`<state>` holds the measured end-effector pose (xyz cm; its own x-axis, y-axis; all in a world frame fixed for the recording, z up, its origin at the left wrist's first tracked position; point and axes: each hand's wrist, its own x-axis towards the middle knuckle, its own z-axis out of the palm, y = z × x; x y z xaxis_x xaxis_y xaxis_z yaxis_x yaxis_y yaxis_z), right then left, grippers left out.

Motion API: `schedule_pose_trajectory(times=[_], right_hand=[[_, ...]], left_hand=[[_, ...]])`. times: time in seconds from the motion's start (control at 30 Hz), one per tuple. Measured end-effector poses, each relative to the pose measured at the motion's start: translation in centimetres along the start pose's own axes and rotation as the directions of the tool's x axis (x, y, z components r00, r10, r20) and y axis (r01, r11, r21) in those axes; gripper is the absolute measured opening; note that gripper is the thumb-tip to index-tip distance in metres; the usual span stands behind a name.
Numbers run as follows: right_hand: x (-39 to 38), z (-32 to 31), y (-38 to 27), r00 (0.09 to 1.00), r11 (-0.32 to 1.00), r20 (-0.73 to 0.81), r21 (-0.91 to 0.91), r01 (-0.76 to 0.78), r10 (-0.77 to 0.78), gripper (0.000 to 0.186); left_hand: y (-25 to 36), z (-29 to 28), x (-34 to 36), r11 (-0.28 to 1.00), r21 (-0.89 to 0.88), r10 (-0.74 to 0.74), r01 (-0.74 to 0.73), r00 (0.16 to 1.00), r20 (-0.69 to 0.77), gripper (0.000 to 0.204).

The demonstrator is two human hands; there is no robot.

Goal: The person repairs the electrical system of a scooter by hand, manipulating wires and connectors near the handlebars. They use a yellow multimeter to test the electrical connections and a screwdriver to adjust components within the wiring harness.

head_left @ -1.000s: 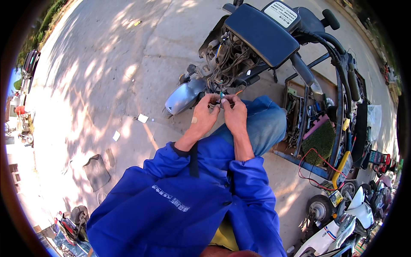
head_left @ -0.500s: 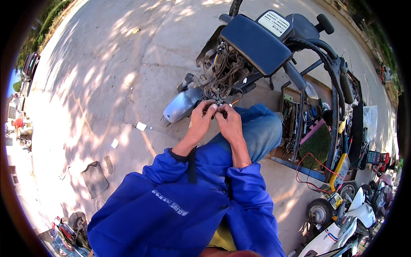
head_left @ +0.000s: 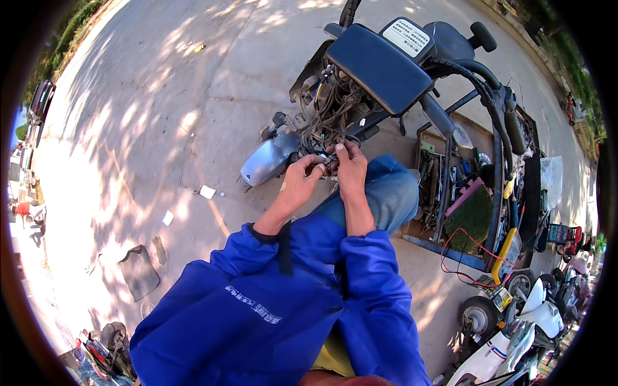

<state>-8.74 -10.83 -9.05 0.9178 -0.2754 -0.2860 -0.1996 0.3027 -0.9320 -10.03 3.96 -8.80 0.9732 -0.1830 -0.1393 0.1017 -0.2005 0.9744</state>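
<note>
An electric tricycle with its front opened up stands ahead of me, and a tangled bundle of wires [head_left: 336, 116] spills from under its dark blue panel [head_left: 380, 67]. At the lower end of that bundle, my left hand [head_left: 298, 185] is closed in a pinch on the wires. Close beside it, my right hand [head_left: 351, 172] also pinches the wires, thumb and forefinger together. What sits right between the fingertips is small and partly hidden. Just left of my hands is the shiny grey-blue front fender [head_left: 267, 159].
The tricycle's cargo bed [head_left: 450, 248] at right holds tools, a green mat [head_left: 470, 219] and red cables [head_left: 444, 260]. A white scooter [head_left: 489, 357] stands lower right. White paper scraps [head_left: 207, 192] and a dark mat [head_left: 138, 273] lie on the concrete at left.
My right hand has risen slightly and its fingers now reach farther up the wires. My left hand has shifted slightly down beside it. The whole view has moved a little.
</note>
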Motion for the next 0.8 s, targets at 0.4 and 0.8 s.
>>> schedule_pose_trajectory(times=[0.4, 0.8], right_hand=[[-0.8, 0.3, 0.3, 0.806, 0.470, 0.067, -0.783, 0.407, -0.588, 0.027], [-0.8, 0.1, 0.7, 0.875, 0.636, 0.009, -0.682, 0.360, -0.485, 0.033]], left_hand=[[0.6, -0.7, 2.3, 0.977, 0.136, 0.181, -0.166, 0.978, -0.105, 0.023], [8.0, 1.0, 9.1, 0.731, 0.348, 0.671, -0.587, 0.710, -0.212, 0.026]])
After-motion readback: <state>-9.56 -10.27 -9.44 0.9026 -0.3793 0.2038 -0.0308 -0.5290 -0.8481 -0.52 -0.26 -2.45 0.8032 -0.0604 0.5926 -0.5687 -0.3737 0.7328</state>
